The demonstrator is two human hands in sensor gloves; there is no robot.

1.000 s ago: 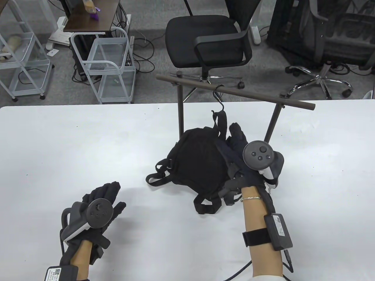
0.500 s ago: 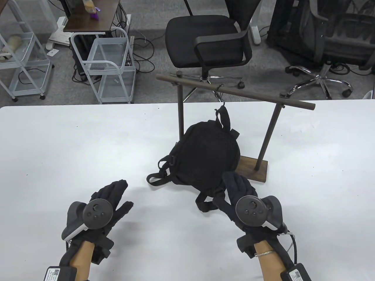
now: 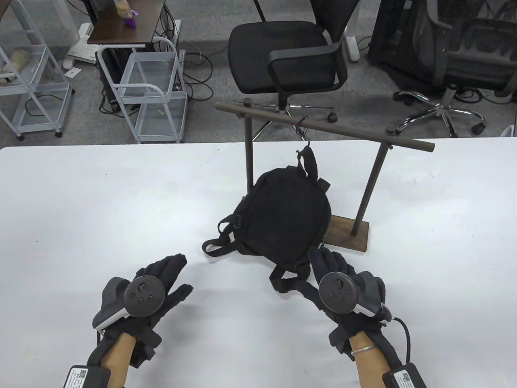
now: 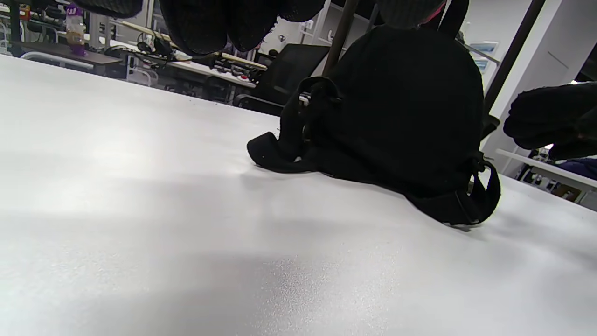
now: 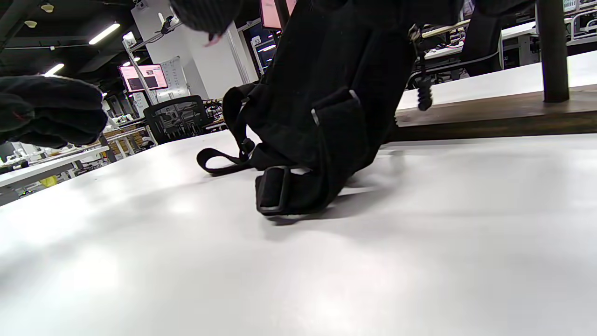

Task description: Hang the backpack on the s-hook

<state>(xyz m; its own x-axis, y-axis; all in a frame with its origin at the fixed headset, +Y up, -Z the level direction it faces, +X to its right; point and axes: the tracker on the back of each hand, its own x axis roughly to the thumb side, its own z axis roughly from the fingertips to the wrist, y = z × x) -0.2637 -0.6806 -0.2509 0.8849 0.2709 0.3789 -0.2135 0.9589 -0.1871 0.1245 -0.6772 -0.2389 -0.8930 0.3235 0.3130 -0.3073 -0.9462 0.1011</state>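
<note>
A black backpack (image 3: 282, 214) hangs by its top loop (image 3: 307, 159) from the thin S-hook (image 3: 302, 131) on the dark rail (image 3: 323, 127) of a wooden stand. Its bottom and straps (image 3: 216, 244) lie on the white table. It also shows in the left wrist view (image 4: 401, 112) and the right wrist view (image 5: 336, 93). My left hand (image 3: 161, 283) is open and empty above the table, left of the bag. My right hand (image 3: 331, 266) is open and empty just in front of the bag's lower right strap (image 3: 284, 283).
The stand's wooden base (image 3: 347, 234) sits right of the bag, with two upright posts (image 3: 248, 149). Beyond the table's far edge stand an office chair (image 3: 286, 56) and white wire carts (image 3: 149, 93).
My right hand let go of the backpack's top and drew back toward me. The bag now hangs from the S-hook. My left hand drifted slightly right and forward.
</note>
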